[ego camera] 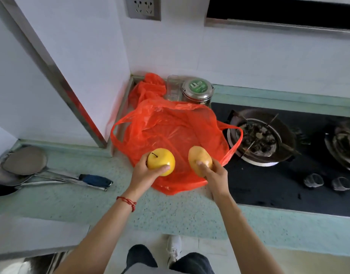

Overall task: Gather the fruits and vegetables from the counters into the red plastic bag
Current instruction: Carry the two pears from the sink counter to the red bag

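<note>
— Left hand (144,167) clasped round yellow apple (161,161), right hand (213,175) wrapped round potato (199,160); both above red plastic bag (170,131) lying slack near the counter's front edge (170,210)

— Looks limp, mouth barely gaping: could roll off onto gas burner (257,135) if dropped

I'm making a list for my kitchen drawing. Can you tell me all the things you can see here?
Bag: one, red, open on the counter by the stove.
Apple: one, yellow, in the left hand over the bag.
Potato: one, tan, in the right hand over the bag.
Tin: one, silver with green lid, behind the bag.
Stove: one, black, right.
Pans: apparently two, grey, stacked at left.
Socket: one, grey, on the wall.
Left hand: one.
Right hand: one.
</note>
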### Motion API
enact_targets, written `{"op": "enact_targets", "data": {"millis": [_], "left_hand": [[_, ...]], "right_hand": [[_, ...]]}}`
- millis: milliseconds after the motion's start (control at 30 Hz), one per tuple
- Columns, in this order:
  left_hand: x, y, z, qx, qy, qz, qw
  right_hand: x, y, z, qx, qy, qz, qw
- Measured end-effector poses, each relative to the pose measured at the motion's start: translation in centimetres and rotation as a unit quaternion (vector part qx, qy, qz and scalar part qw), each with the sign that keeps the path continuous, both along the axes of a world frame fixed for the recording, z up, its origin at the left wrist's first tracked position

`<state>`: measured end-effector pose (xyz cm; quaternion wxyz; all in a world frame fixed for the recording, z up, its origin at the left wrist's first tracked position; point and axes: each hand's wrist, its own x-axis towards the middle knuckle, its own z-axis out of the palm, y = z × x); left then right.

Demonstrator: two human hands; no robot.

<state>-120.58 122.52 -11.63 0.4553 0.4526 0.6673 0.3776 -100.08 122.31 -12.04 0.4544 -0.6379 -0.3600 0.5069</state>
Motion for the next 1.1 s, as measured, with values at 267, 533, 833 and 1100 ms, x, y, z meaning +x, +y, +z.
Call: {"op": "enact_targets", "data": {"millis": [267,533,833,1100], "left_hand": [[0.8,7.1,-0.3,0.003,0.032,-0.019,0.999],[1.5,14.9,-2.3,-0.002,0.111,-0.038,0.993],[2.6,19.9,-4.4,-0.039,0.095,-0.044,0.994],[3.1,21.7,-5.2,-0.033,0.075,-0.028,0.996]], "right_hand": [[-0.2,7.0,-0.8,0.005,-0.067,0.008,0.998],[-1.7,13.4,-2.1,-0.009,-0.142,-0.005,0.990],[-1.8,18.7,-3.5,-0.010,-0.218,-0.010,0.976],[-2.7,19.7,-4.9,-0.024,-0.248,-0.014,0.968]]}}
